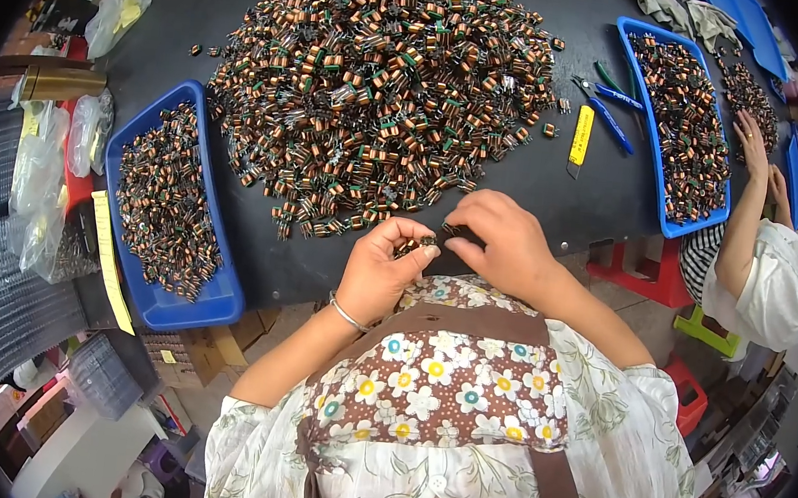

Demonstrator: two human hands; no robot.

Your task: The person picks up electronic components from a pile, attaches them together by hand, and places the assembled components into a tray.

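Note:
A large heap of small copper-wound coils (376, 84) with metal leads, some showing green, lies on the dark table in front of me. At the table's near edge my left hand (383, 269) is closed, with copper-wound coils (409, 247) between its thumb and fingers. Just beside it, my right hand (507, 245) is bent into a pinch. A small dark bit shows at its fingertips, too little of it to name. The two hands' fingertips are close together, below the heap's near side.
A blue tray of coils (232, 302) stands at the left, another blue tray (680, 228) at the right. Blue-handled cutters (613, 126) and a yellow utility knife (581, 137) lie right of the heap. A co-worker's hand (753, 144) reaches over more coils at the far right.

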